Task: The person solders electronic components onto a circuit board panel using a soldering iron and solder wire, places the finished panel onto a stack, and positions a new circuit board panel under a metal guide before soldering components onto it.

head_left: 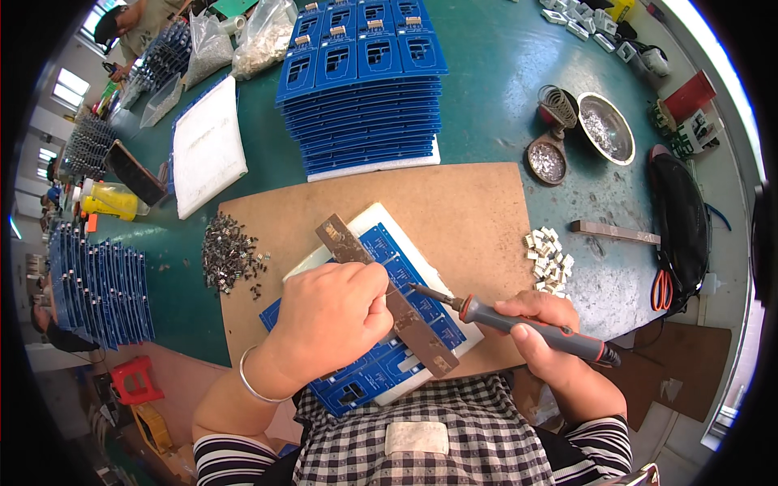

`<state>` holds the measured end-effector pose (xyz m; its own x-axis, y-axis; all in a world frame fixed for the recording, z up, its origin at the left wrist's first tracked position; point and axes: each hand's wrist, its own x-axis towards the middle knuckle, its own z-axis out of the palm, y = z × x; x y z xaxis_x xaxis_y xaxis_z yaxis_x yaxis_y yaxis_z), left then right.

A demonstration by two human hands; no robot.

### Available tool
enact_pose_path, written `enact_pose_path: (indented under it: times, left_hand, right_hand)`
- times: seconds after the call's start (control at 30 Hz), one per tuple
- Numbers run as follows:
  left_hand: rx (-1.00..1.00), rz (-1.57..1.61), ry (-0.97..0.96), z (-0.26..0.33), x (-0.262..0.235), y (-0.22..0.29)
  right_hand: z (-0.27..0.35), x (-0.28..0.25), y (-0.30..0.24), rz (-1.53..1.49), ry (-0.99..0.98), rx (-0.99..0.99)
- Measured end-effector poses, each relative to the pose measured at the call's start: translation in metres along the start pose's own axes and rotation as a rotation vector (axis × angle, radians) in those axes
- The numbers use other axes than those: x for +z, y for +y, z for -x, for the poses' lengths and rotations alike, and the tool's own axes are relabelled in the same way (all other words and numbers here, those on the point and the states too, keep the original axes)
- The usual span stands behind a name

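Note:
My right hand [545,334] grips a grey soldering iron [519,321] with an orange collar, its tip pointing left onto a blue circuit board [403,267]. The board lies on a white foam pad [378,217] over a brown hardboard sheet [462,211]. A rusty metal bar [350,247] lies slantwise across the board. My left hand [332,314], a silver bangle on the wrist, presses down on the bar and board, fingers curled, next to the iron's tip.
A tall stack of blue boards [365,89] stands at the back, another stack [97,283] at the left. Small dark metal parts [228,255] and white connectors [549,259] lie beside the sheet. Solder dishes [606,128], an iron stand [557,104], scissors [661,290], white foam [207,146] surround.

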<state>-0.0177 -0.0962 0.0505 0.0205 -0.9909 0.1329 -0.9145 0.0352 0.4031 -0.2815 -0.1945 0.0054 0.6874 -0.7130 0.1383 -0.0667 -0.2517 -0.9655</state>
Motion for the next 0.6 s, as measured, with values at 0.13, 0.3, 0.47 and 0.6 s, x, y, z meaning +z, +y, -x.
enact_pose_path:
  times: [0.13, 0.3, 0.47, 0.6]
  left_hand:
    - [0.001, 0.072, -0.020, 0.004, -0.001, 0.008]
    - [0.052, 0.096, -0.040, 0.007, 0.007, 0.020]
    - [0.058, 0.069, -0.057, 0.006, 0.010, 0.022]
    - [0.054, 0.063, -0.057, 0.005, 0.011, 0.023]
  right_hand:
    - [0.009, -0.009, -0.003, -0.037, 0.018, -0.055]
    - [0.025, -0.015, -0.004, -0.074, 0.088, -0.102]
    - [0.030, -0.015, -0.001, -0.060, 0.059, -0.068]
    - [0.030, -0.013, 0.001, -0.060, 0.061, -0.065]
